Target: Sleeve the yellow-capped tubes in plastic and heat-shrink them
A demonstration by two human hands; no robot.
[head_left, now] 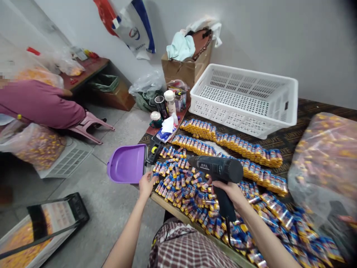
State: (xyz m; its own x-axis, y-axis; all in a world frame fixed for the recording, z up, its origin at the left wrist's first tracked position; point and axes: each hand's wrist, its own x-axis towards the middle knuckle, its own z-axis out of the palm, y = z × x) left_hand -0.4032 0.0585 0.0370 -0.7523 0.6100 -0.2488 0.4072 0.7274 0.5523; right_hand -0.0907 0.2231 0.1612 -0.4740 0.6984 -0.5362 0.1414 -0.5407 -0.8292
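Observation:
My right hand (227, 190) is closed around the handle of a black heat gun (216, 167), whose nozzle points left over the table. Below it spread many small tubes (192, 190) in shiny blue, red and yellow wrap, some standing in loose rows and others lying jumbled. At the table's left edge, my left hand (147, 184) has thumb and fingers bent around the outermost small tube (156, 178). A dark cord (229, 232) hangs from the heat gun's handle. Neat stacked rows of tubes (251, 149) lie behind the gun.
A white plastic crate (242, 123) stands at the back. To the right sits a big clear bag (326, 160) of tubes. A purple dustpan (126, 165), tape dispenser (154, 150) and flasks (169, 102) are at the left. A person in a purple top (41, 104) sits farther left.

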